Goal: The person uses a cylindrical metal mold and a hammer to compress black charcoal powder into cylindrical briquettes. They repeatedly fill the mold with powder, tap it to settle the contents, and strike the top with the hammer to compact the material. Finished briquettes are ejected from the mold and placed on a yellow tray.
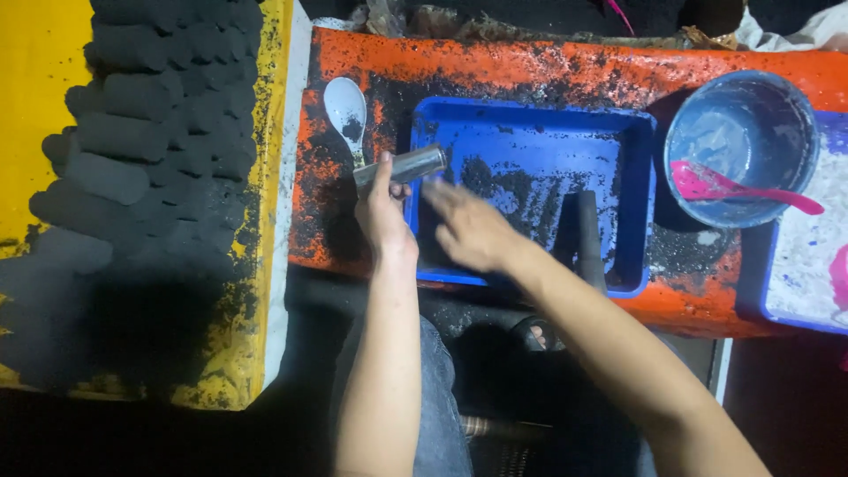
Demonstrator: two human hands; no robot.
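Note:
My left hand [385, 216] grips a short metal tube [402, 167] and holds it level over the left rim of a blue tray [636, 177] dusted with black powder. My right hand [468, 230] is blurred, fingers spread, just right of the tube's open end and over the tray; it holds nothing. A black rod [588, 238] leans on the tray's near edge. A white spoon [345, 110] lies on the orange board [495, 62] left of the tray.
Several black cylindrical briquettes [150, 132] are stacked on a yellow surface [35, 79] at left. A blue-grey bowl [742, 146] with a pink spoon [733, 188] stands at right, beside another tray [808, 256] holding white powder. My knees are below.

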